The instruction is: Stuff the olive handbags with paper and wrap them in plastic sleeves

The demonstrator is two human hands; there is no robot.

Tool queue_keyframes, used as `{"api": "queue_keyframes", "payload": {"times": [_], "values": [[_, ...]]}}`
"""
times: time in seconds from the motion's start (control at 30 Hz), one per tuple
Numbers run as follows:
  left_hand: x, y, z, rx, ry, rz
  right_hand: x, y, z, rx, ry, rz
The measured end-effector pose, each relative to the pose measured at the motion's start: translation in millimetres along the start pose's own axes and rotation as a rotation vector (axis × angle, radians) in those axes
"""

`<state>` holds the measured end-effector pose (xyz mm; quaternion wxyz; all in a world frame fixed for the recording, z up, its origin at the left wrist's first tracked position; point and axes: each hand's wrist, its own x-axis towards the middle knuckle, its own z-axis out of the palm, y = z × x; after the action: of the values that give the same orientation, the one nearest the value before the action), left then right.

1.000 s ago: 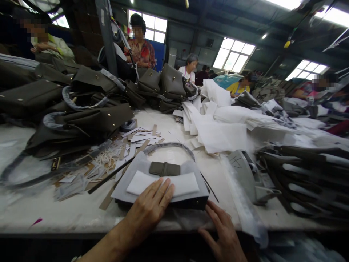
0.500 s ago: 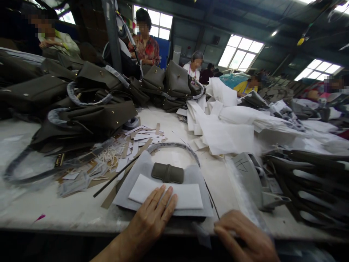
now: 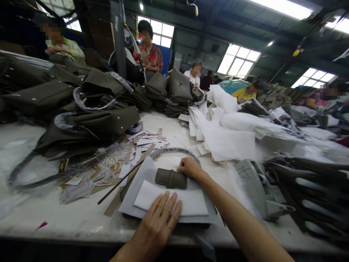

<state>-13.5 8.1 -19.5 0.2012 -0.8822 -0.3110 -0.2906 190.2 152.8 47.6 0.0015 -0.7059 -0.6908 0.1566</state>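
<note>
My left hand [image 3: 163,214] lies flat, fingers stretched out, on a folded white foam sheet [image 3: 193,203]. That sheet rests on a pale grey paper-like sheet [image 3: 131,203] spread over a bag lying on the table. Above the foam is a dark olive leather tab [image 3: 163,177] with a raised middle band. Behind it arches the bag's plastic-wrapped handle [image 3: 169,150]. My right hand [image 3: 191,168] is reached forward over the bag's right side, between tab and handle. Its fingers are closed; what they pinch, if anything, cannot be made out.
Dark olive bags [image 3: 95,120] are heaped at the left and back. Paper strips and cord scraps [image 3: 117,160] lie left of the work. White foam sheets [image 3: 231,142] pile up behind right. A grey tape dispenser [image 3: 252,189] stands at right. Several people work beyond the table [image 3: 73,222].
My right hand has moved from the table's front edge forward and left to the bag's handle side. My left hand stays flat on the foam sheet. The view has shifted slightly.
</note>
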Motion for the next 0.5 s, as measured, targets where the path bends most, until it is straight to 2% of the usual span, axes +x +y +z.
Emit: {"api": "queue_keyframes", "payload": {"times": [0.1, 0.17, 0.23, 0.3, 0.4, 0.5], "values": [[1.1, 0.2, 1.9, -0.012, 0.058, -0.033, -11.2, 14.3, -4.7, -0.027, 0.069, 0.079], [2.0, -0.4, 1.6, -0.013, 0.048, -0.021, -18.6, 23.6, -7.6, -0.028, 0.117, 0.102], [2.9, -0.6, 1.3, -0.02, 0.027, -0.002, -23.9, 29.3, -8.4, 0.001, 0.158, 0.069], [3.8, 0.1, 2.1, -0.046, 0.062, -0.017, -27.2, 30.4, -8.4, 0.05, 0.216, 0.013], [5.2, 0.9, 2.9, -0.082, 0.12, -0.049, -36.1, 28.4, -12.2, 0.133, 0.372, -0.031], [6.7, -2.8, -1.2, -0.088, 0.074, -0.022, -65.8, 32.7, -19.7, 0.21, 0.532, -0.038]]}}
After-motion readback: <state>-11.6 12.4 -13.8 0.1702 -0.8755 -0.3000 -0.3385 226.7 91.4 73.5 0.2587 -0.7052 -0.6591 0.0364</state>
